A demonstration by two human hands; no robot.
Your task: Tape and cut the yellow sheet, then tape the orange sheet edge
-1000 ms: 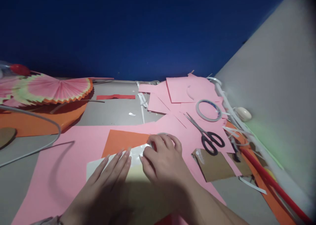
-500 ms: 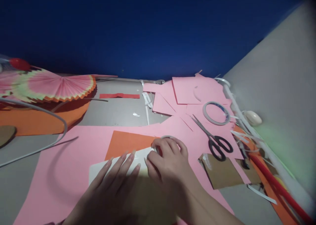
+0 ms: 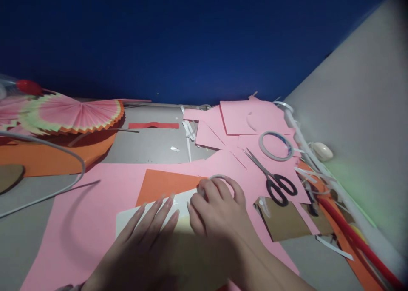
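My left hand lies flat with its fingers stretched out on a white-edged sheet. The lower part of that sheet is in dark shadow. Beside it, my right hand is curled at the sheet's upper right edge. The pale rim of a tape roll shows behind its knuckles, the rest hidden by the fingers. An orange paper piece sticks out from under the white edge, and a large pink sheet lies beneath everything.
To the right are black-handled scissors, another tape roll, brown cardboard and pink paper pieces. A pleated paper fan and a grey cable occupy the left. A red strip lies at the back.
The view has shifted slightly, so things on the right appear a little further left. Both hands keep almost the same places on the sheet.
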